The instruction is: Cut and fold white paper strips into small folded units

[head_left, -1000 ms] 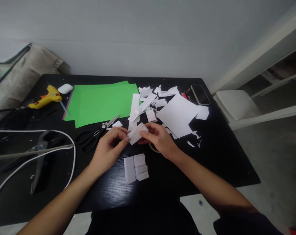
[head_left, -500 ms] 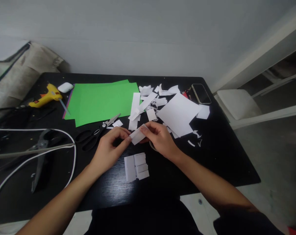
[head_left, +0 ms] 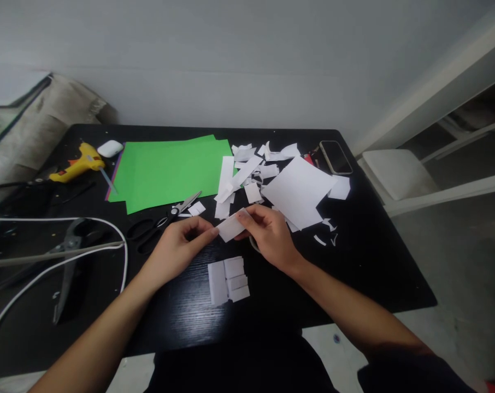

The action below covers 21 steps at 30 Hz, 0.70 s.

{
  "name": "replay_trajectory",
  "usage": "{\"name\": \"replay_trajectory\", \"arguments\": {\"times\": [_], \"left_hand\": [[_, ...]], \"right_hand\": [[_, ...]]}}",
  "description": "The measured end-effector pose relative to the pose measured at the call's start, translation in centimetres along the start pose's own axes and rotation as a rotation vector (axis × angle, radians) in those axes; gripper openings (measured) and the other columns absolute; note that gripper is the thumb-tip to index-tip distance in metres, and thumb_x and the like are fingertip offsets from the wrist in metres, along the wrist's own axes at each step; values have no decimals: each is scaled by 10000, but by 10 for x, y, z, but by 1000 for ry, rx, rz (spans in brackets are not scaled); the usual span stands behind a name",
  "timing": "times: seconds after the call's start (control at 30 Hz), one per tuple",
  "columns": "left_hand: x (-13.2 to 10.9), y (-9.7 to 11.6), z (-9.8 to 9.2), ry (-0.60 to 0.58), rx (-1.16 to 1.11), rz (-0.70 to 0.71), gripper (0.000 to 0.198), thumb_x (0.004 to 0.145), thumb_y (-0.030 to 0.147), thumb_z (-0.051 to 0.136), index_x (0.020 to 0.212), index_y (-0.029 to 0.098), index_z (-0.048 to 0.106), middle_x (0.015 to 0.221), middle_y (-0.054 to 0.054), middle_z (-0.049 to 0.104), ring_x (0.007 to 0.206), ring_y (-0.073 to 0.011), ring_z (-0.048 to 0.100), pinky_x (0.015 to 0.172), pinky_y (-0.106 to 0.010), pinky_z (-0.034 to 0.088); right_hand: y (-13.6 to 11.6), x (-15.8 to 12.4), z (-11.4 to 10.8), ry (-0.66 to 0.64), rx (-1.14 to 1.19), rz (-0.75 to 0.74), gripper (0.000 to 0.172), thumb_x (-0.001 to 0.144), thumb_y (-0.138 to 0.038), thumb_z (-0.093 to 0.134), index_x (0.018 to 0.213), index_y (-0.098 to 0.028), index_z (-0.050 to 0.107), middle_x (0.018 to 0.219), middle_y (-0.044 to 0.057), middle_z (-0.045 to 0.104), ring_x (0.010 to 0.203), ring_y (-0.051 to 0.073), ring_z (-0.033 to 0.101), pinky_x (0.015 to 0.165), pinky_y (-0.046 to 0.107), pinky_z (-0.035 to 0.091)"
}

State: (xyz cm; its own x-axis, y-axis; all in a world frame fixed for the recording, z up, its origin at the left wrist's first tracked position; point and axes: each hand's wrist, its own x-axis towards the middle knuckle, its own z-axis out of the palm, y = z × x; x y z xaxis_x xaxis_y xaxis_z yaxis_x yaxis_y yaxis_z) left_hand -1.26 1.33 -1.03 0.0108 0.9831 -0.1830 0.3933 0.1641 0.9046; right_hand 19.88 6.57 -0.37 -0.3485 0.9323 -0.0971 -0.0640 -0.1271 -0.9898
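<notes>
Above the dark table, a small white paper strip (head_left: 230, 228) is stretched between my two hands. My right hand (head_left: 273, 237) pinches its right end, the thumb lying on top and the fingers underneath. At the strip's left corner, my left hand (head_left: 181, 246) has thumb and forefinger closed on the edge. Nearer to me lies a folded white paper piece (head_left: 218, 282) beside several small stacked paper pieces (head_left: 236, 278). Black-handled scissors (head_left: 186, 203) rest behind my left hand, which partly hides their handles. Part of a ring-shaped thing (head_left: 254, 244) shows under my right hand.
Green paper sheets (head_left: 174, 169) lie at the back. White scraps (head_left: 241, 174) and a larger white sheet (head_left: 300, 191) are to their right, with a phone (head_left: 336, 157) beyond. A yellow glue gun (head_left: 81, 162), a white case (head_left: 110, 148), a white cable (head_left: 127, 262) and pliers (head_left: 69, 262) occupy the left.
My left hand has shifted slightly left, its fingertips now at the strip's very corner, so a little more of the strip shows. The right hand has barely moved.
</notes>
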Motion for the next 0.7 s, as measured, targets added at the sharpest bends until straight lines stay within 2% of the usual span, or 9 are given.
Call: {"name": "replay_trajectory", "arguments": {"times": [0.1, 0.23, 0.33, 0.47, 0.6, 0.7], "left_hand": [[3, -5, -9, 48, 35, -2, 337, 870, 518, 702, 763, 199, 720, 780, -44, 731, 724, -218, 639, 672, -334, 475], [4, 1, -9, 97, -87, 108, 259, 917, 442, 640, 870, 216, 758, 896, -71, 766, 864, -272, 691, 803, -403, 529], [0, 9, 3, 69, -125, 116, 259, 913, 455, 655, 931, 212, 744, 835, -39, 731, 800, -231, 667, 737, -353, 530], [-5, 9, 18, 49, -162, 73, 313, 897, 500, 703, 835, 193, 695, 699, 4, 635, 631, -152, 560, 584, -270, 444], [-4, 2, 19, 11, -154, 105, 306, 924, 480, 692, 823, 191, 686, 686, 19, 597, 623, -133, 524, 580, -257, 420], [-4, -1, 15, -46, -113, 147, 292, 948, 460, 680, 830, 193, 689, 695, 18, 595, 643, -134, 521, 588, -256, 413]], "right_hand": [[-5, 1, -3, 63, -13, -7, 360, 888, -553, 756, 839, -201, 706, 801, 26, 706, 741, 198, 711, 651, 337, 671], [-3, 0, -2, 56, -4, 11, 375, 880, -571, 761, 843, -207, 680, 812, 32, 705, 770, 216, 727, 677, 364, 682], [2, -3, 3, 28, 18, 19, 382, 871, -572, 769, 829, -205, 672, 804, 27, 697, 784, 213, 718, 695, 369, 683], [6, -5, 6, 8, 3, 46, 367, 840, -553, 798, 819, -204, 686, 808, 16, 688, 782, 192, 686, 712, 341, 657], [6, -3, 2, -69, -53, 73, 332, 767, -479, 877, 860, -202, 720, 805, 2, 697, 756, 165, 655, 700, 296, 591], [4, 0, -2, -145, -118, 107, 300, 777, -469, 871, 814, -193, 758, 737, -5, 675, 690, 141, 619, 662, 280, 555]]}}
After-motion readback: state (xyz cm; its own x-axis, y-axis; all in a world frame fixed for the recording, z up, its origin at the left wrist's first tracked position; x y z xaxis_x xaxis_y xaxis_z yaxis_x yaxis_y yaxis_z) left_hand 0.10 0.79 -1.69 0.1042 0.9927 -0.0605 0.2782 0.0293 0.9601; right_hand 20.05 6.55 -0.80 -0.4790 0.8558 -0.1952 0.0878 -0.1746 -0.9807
